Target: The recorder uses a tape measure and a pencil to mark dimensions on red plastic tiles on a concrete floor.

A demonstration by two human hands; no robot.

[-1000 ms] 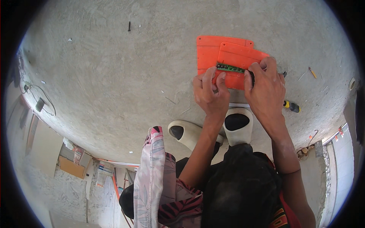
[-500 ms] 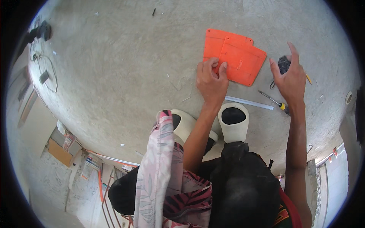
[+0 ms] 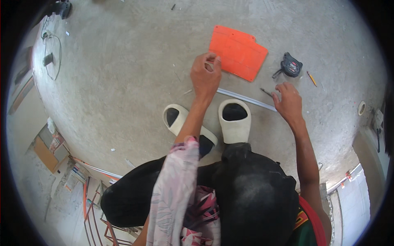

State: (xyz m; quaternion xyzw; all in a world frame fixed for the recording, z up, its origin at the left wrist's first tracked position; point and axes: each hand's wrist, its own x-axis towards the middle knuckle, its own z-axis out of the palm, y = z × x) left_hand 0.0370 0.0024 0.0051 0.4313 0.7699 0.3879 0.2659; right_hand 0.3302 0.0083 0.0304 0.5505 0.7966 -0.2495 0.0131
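Two overlapping flat orange panels (image 3: 242, 53) with holes at their corners lie on the concrete floor. My left hand (image 3: 205, 78) is at their lower left corner, its thumb and forefinger curled together; anything pinched there is hidden. Over a screwdriver (image 3: 266, 92) hovers my right hand (image 3: 288, 100), fingers bent and apart from the thumb. Only the metal shaft shows; the handle is hidden beneath the hand. A black tape measure (image 3: 292, 65) with a wrist strap rests just beyond the right hand. Between my hands a thin pale strip (image 3: 246, 99) lies on the floor.
A yellow pencil (image 3: 312, 78) lies right of the tape measure. White slip-on shoes (image 3: 234, 125) on my feet stand close below the strip. A roll of tape (image 3: 361, 108) is at far right. A cable (image 3: 60, 57) loops at the left, and metal railings (image 3: 92, 221) are at lower left.
My right hand has left the tape measure and come down toward me over the screwdriver. My left hand stays by the panels' corner. The whole view has shifted slightly.
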